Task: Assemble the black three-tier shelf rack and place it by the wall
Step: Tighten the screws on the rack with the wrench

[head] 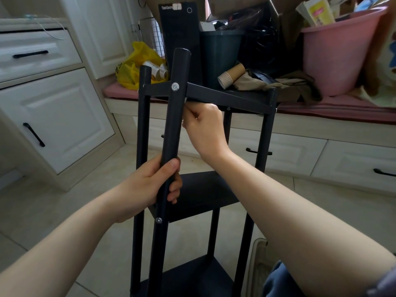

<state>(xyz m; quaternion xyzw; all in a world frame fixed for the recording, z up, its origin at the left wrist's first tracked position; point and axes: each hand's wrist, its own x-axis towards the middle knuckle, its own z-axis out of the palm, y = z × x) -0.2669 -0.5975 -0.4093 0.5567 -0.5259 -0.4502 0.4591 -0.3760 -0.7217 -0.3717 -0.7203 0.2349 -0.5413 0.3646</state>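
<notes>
The black three-tier shelf rack stands upright on the tiled floor in front of me, with its top, middle and bottom shelves all in view. My left hand grips the nearest black post just above the middle shelf. A silver screw head shows on that post at the top shelf's edge, and a second screw sits lower at the middle shelf. My right hand is curled just under the top shelf, behind the post; what its fingers hold is hidden.
White drawers and cabinets stand at the left. A window bench with a pink cushion runs behind the rack, loaded with a yellow bag, paper cups, a dark bin and a pink tub.
</notes>
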